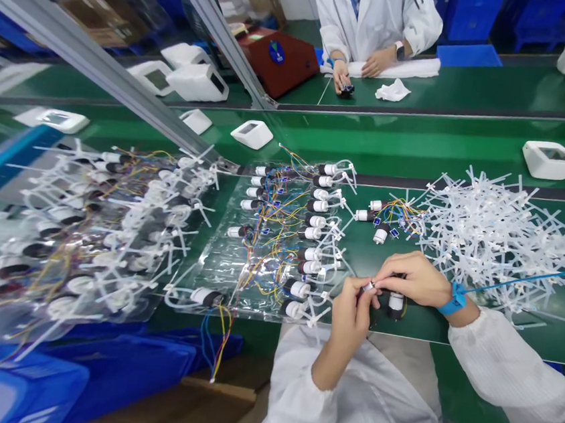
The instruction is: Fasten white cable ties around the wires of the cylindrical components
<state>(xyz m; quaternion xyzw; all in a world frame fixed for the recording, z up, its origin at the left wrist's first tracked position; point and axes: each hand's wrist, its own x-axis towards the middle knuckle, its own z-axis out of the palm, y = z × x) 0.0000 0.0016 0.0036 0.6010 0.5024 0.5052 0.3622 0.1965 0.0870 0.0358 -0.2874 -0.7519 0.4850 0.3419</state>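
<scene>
My left hand (pixel 353 310) and my right hand (pixel 414 278) meet over the front of the green bench. Fingertips of both are pinched on a small pale part with a dark edge (pixel 368 286); its exact kind is too small to tell. Just below my right hand lies a small black-and-white cylindrical motor (pixel 396 304), partly covered by the hand. Left of my hands, rows of similar motors (pixel 297 288) with coloured wires and white tubes rest on clear plastic wrap (pixel 217 258). Beyond my hands is a small group of wired motors (pixel 380 232).
A large heap of thin white tubes (pixel 502 234) covers the right side. More wired motors (pixel 74 216) lie far left. White housings (pixel 551 161) stand on the green strip behind. Across the bench, a person (pixel 372 26) in white handles a small dark object. A metal post (pixel 216 23) slants at left.
</scene>
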